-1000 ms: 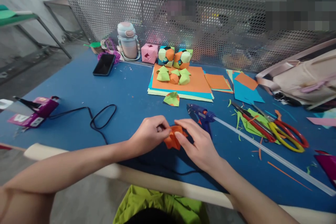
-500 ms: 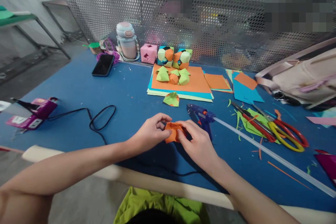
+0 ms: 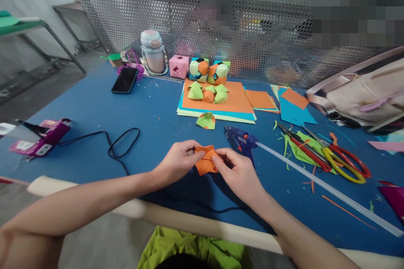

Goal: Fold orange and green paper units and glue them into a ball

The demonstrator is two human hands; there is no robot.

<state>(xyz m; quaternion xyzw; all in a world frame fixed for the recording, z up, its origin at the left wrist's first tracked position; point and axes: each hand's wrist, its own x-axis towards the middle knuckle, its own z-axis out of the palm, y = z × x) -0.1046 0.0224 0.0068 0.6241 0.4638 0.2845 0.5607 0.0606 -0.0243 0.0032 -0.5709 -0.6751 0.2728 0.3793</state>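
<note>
Both of my hands pinch a folded orange paper piece (image 3: 205, 161) just above the blue table (image 3: 94, 109). My left hand (image 3: 177, 162) grips its left side with thumb and fingertips. My right hand (image 3: 238, 172) holds its right side, thumb on top. Right behind my right hand lies a blue glue gun (image 3: 241, 140) with a long clear glue stick (image 3: 325, 185) running to the right. A green and orange folded piece (image 3: 206, 120) lies further back.
Stacked coloured paper sheets (image 3: 240, 101) carry several folded pieces. Paper cubes (image 3: 198, 68), a bottle (image 3: 153, 51) and a phone (image 3: 125, 80) stand at the back. Scissors (image 3: 342, 160) and paper scraps lie right, a bag (image 3: 362, 92) far right, a black cable (image 3: 120, 147) and purple box (image 3: 41, 138) left.
My hands have turned and reshaped the orange piece between them; it now sits flatter and more closed. Both hands stayed in about the same place.
</note>
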